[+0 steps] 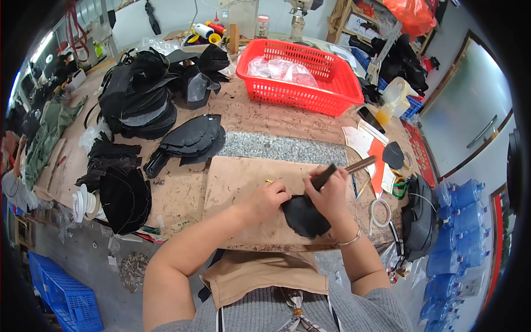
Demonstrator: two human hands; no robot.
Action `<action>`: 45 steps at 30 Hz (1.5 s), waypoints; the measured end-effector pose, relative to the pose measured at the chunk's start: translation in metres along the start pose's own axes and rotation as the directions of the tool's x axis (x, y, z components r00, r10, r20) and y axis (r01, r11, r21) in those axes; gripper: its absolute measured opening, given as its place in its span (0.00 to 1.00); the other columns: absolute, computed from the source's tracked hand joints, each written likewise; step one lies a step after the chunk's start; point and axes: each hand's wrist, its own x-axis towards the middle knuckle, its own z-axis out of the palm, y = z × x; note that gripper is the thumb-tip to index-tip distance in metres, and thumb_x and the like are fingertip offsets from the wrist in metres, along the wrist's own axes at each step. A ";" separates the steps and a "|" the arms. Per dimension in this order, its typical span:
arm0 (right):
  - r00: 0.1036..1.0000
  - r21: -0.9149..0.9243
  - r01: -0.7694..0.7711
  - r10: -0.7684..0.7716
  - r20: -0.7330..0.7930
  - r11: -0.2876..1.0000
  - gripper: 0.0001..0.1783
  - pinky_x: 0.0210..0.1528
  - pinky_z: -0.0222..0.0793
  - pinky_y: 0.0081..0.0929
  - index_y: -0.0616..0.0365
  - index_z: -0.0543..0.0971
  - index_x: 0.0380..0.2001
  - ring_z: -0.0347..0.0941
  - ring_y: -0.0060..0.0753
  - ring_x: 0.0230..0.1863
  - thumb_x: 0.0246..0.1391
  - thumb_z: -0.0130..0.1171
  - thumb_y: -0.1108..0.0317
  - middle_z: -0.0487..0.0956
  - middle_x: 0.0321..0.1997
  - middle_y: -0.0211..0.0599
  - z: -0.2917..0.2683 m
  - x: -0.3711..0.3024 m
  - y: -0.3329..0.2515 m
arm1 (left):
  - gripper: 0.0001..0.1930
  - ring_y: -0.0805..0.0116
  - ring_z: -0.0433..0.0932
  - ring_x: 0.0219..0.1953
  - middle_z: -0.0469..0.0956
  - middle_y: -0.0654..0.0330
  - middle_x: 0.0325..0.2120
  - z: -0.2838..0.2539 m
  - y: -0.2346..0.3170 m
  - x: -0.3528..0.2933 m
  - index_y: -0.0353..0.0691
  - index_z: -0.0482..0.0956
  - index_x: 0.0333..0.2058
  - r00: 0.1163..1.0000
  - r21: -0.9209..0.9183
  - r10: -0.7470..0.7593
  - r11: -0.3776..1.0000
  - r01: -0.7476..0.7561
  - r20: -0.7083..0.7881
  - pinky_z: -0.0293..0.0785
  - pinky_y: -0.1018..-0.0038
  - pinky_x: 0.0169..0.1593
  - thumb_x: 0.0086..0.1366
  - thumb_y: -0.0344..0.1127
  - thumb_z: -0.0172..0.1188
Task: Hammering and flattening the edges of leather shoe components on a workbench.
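A black, leather-like cut piece (pixel 305 216) lies flat on the light wooden board (pixel 238 182) in front of me. My left hand (pixel 265 200) rests at its upper left edge, fingers closed together on that edge. Over the piece's upper right side, my right hand (pixel 332 191) is wrapped round a hammer (pixel 362 164). The hammer's dark head shows at the left of the fist, and its brown handle sticks out to the right. The fist covers part of the piece.
Stacks of black pieces (pixel 191 135) lie left of the board, with a bigger pile (pixel 141 94) behind. A red basket (pixel 304 99) holds clear plastic. Beyond the board is a speckled stone slab (pixel 282 146). Paper patterns (pixel 358 141), green-handled scissors (pixel 399 188) and a tape roll (pixel 380 213) sit right.
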 end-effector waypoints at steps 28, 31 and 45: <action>1.000 0.056 0.011 -0.011 0.003 0.998 0.09 0.46 0.58 0.32 0.53 0.77 0.23 0.73 0.34 0.30 0.40 0.70 0.68 0.78 0.24 0.27 0.022 -0.005 -0.020 | 0.16 0.56 0.73 0.45 0.75 0.56 0.39 0.003 -0.002 -0.016 0.37 0.79 0.41 0.979 -0.090 -0.165 0.984 0.156 -0.117 0.73 0.65 0.46 0.52 0.27 0.56; 0.999 0.105 -0.041 0.038 0.032 0.994 0.09 0.47 0.58 0.32 0.53 0.77 0.24 0.73 0.33 0.30 0.41 0.70 0.68 0.78 0.23 0.27 0.021 -0.002 -0.019 | 0.16 0.58 0.74 0.43 0.74 0.58 0.38 0.000 -0.008 -0.019 0.37 0.79 0.41 0.998 0.138 0.006 0.990 0.002 -0.055 0.73 0.67 0.45 0.51 0.28 0.57; 0.995 0.064 0.095 -0.092 -0.046 0.993 0.10 0.46 0.58 0.34 0.54 0.77 0.25 0.73 0.34 0.30 0.40 0.70 0.69 0.78 0.25 0.27 0.018 0.008 -0.028 | 0.15 0.59 0.75 0.43 0.77 0.58 0.39 -0.005 0.002 -0.025 0.34 0.81 0.40 0.991 0.115 -0.024 0.993 0.039 -0.132 0.72 0.68 0.49 0.50 0.26 0.58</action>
